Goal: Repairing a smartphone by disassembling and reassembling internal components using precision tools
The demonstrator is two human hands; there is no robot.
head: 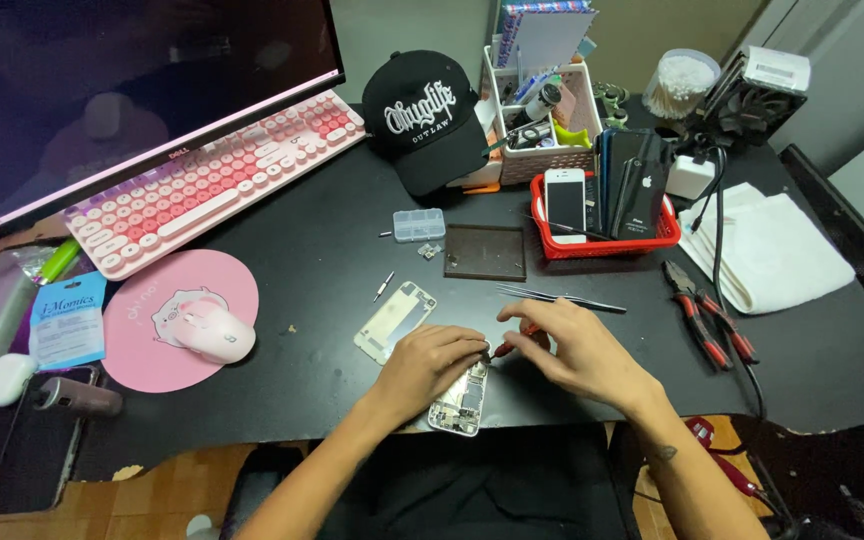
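Note:
An opened white phone (pixel 460 402) lies on the black desk (pixel 302 250) near its front edge, its inner parts showing. My left hand (pixel 430 362) rests on the phone's upper end and pins it down. My right hand (pixel 577 345) holds a small red-handled screwdriver (pixel 508 346) with its tip pointing left at the phone's top. The phone's removed back panel (pixel 393 321) lies just to the left. A pair of metal tweezers (pixel 552 296) lies just beyond my right hand.
Farther back lie a loose screwdriver bit (pixel 383 286), a clear parts box (pixel 419 224), a dark square mat (pixel 485 252), a red basket of phones (pixel 606 236), a black cap (pixel 430 118). Red pliers (pixel 707 318) and white cloth (pixel 772 250) right; pink keyboard (pixel 214 180), mouse (pixel 214 332), monitor (pixel 102 90) left.

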